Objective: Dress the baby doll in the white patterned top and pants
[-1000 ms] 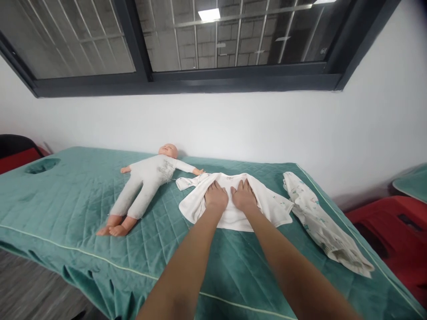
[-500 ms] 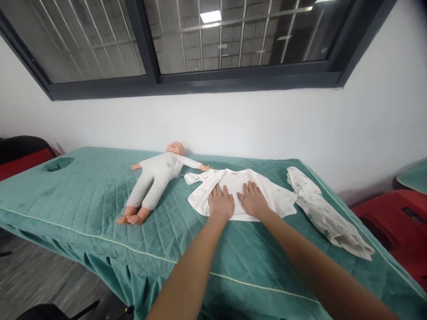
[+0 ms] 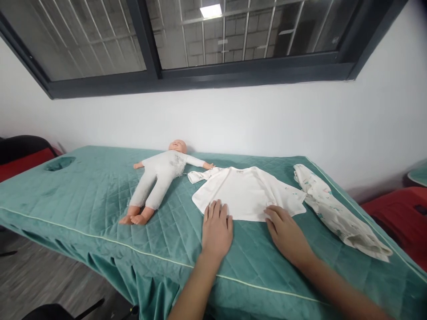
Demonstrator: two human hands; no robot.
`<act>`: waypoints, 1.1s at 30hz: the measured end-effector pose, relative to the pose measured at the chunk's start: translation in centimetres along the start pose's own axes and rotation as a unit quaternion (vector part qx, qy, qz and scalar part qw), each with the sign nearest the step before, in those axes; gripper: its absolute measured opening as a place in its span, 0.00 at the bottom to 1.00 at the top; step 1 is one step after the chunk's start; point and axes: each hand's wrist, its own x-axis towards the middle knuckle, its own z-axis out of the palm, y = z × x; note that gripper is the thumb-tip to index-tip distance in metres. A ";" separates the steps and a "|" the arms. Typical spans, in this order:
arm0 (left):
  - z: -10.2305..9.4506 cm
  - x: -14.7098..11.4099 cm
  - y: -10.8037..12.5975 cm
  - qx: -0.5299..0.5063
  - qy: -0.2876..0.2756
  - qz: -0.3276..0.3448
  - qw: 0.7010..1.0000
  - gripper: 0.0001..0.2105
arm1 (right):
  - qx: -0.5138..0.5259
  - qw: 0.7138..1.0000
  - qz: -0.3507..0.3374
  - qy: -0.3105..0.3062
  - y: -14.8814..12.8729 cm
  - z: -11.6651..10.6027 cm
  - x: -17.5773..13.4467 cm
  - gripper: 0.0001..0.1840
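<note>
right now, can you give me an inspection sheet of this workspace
surface: teal quilted bed cover with pale piping, draped over the near edge; round hole at far left.
job's things: white long-sleeved baby top spread flat, neck toward the wall.
clutter: baby doll in a white bodysuit lying face up left of the top; crumpled white printed garment to the right.
hands: left hand flat on the cover, fingertips at the top's near hem; right hand palm down, fingers on the hem's right corner.
cables: nothing seen.
surroundings: white wall, dark-framed window, red furniture at right.
</note>
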 end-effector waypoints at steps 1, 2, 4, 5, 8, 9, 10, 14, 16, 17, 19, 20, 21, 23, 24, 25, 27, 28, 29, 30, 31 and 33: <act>-0.1 -0.2 -0.1 -0.005 0.006 -0.006 1.000 0.20 | -0.001 1.000 0.002 -0.002 0.2 -0.4 -0.1 0.16; -0.3 -0.4 -0.3 -0.010 0.011 -0.011 1.000 0.20 | -0.005 1.000 -0.002 -0.009 0.5 -0.7 -0.2 0.14; -0.4 -0.6 -0.4 -0.024 0.020 -0.018 0.999 0.17 | -0.013 0.999 -0.021 -0.037 1.0 -1.2 0.1 0.12; -0.5 -0.6 -0.5 -0.030 0.024 -0.020 0.999 0.16 | -0.015 0.998 -0.030 -0.049 1.2 -1.4 0.3 0.12; -0.5 -0.6 -0.6 -0.045 0.031 -0.027 0.998 0.12 | -0.017 0.996 -0.044 -0.075 1.7 -1.5 1.0 0.11; -0.5 -0.6 -0.5 -0.048 0.033 -0.029 0.998 0.11 | -0.019 0.996 -0.045 -0.078 1.8 -1.4 1.2 0.11; -0.5 -0.7 -0.5 -0.050 0.035 -0.029 0.998 0.11 | -0.023 0.996 -0.044 -0.079 1.8 -1.3 1.3 0.11; -0.4 -0.7 -0.5 -0.056 0.037 -0.019 0.998 0.10 | -0.043 0.996 -0.047 -0.061 1.9 -1.2 1.1 0.11; -0.4 -0.8 -0.5 -0.059 0.040 -0.015 0.997 0.10 | -0.062 0.996 -0.060 -0.035 2.0 -1.1 0.9 0.10; -0.4 -0.8 -0.5 -0.062 0.043 -0.015 0.997 0.11 | -0.071 0.995 -0.068 -0.019 2.0 -1.1 0.8 0.10; -0.3 -0.8 -0.5 -0.074 0.050 -0.010 0.996 0.11 | -0.075 0.994 -0.083 0.010 1.7 -1.0 0.8 0.10; -0.3 -0.9 -0.5 -0.084 0.055 -0.006 0.995 0.11 | -0.068 0.993 -0.089 0.022 1.4 -0.9 1.0 0.11; -0.4 -0.9 -0.5 -0.095 0.060 -0.003 0.994 0.11 | -0.056 0.994 -0.094 0.029 0.9 -0.7 1.3 0.11; -0.7 -0.9 -0.8 -0.115 0.074 0.002 0.991 0.10 | -0.020 0.994 -0.102 0.035 -0.4 -0.2 2.4 0.12; -1.1 -0.8 -1.1 -0.120 0.083 0.003 0.989 0.10 | 0.000 0.994 -0.103 0.034 -1.3 0.1 3.3 0.13; -1.6 -0.6 -1.6 -0.121 0.092 0.002 0.988 0.11 | 0.023 0.994 -0.100 0.032 -2.3 0.4 4.4 0.14; -3.3 0.0 -3.5 -0.106 0.119 -0.009 0.987 0.11 | 0.072 0.994 -0.083 0.030 -4.2 1.3 7.2 0.17; -4.3 0.4 -4.9 -0.092 0.139 -0.022 0.986 0.11 | 0.098 0.992 -0.071 0.029 -5.2 1.8 8.9 0.19; -5.4 0.8 -6.5 -0.076 0.163 -0.040 0.983 0.11 | 0.125 0.990 -0.056 0.028 -6.0 2.4 10.7 0.20; -6.6 1.2 -8.4 -0.056 0.193 -0.062 0.978 0.11 | 0.150 0.987 -0.040 0.028 -6.8 3.1 12.8 0.22; -7.7 1.5 -10.5 -0.036 0.218 -0.087 0.971 0.12 | 0.173 0.984 -0.021 0.029 -7.6 3.8 14.9 0.24; -9.6 1.9 -14.9 0.010 0.242 -0.146 0.959 0.14 | 0.208 0.977 0.037 0.024 -9.0 5.4 19.4 0.30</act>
